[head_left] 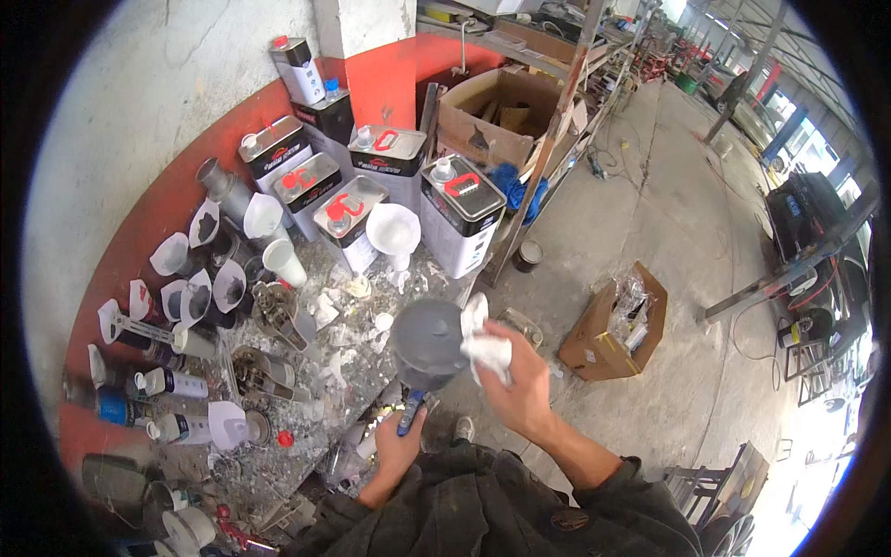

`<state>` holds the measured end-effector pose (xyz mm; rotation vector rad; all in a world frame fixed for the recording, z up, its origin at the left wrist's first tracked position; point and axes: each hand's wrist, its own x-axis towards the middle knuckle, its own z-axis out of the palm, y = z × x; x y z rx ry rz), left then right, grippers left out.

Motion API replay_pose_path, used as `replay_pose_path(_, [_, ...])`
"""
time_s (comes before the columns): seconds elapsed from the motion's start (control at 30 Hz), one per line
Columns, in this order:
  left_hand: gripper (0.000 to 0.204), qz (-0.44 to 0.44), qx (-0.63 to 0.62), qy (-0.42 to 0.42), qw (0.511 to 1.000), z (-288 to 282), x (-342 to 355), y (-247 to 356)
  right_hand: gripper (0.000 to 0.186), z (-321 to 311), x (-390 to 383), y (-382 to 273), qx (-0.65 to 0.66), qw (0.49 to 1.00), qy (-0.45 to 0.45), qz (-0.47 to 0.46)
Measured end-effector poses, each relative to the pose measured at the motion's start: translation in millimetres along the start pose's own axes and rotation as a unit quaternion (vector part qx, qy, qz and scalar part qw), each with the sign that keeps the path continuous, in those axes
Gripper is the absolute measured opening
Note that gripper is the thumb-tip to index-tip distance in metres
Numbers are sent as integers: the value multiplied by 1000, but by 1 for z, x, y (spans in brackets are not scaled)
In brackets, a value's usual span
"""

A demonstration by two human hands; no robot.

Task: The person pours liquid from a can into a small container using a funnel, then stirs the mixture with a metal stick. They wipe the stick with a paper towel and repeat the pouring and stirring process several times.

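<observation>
Left hand [401, 447] grips the spray gun [425, 345]; right hand [520, 376] clutches a white rag [484, 345] against its cup. Tins [461, 209] and paper funnels [393, 228] crowd the counter [357, 339], upper left.

Daylight was bright, came from open right side; concrete floor [650, 232] glared pale. Fisheye bent edges, black vignette ringed frame. Centre stayed sharp.

Prob. auto paint workshop: solvent tins [461, 200], cluttered bench [306, 371], concrete floor [650, 213].
</observation>
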<state>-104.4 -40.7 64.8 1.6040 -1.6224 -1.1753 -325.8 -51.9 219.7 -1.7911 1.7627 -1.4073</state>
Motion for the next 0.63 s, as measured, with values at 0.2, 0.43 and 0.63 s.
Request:
replay_pose_path(0.2, [37,9,-22,-22,999,-6,-3,15,28,-19,36,-25,-56,997,-21,-45])
replay_pose_path(0.43, [42,-32,-67,-82,994,18,0,-48,31,43,51,-18,-167,941,-122,-267])
replay_pose_path(0.63, [60,-169,-139,60,974,-11,-1,-58,44,55,109,-25,-43,997,16,-60])
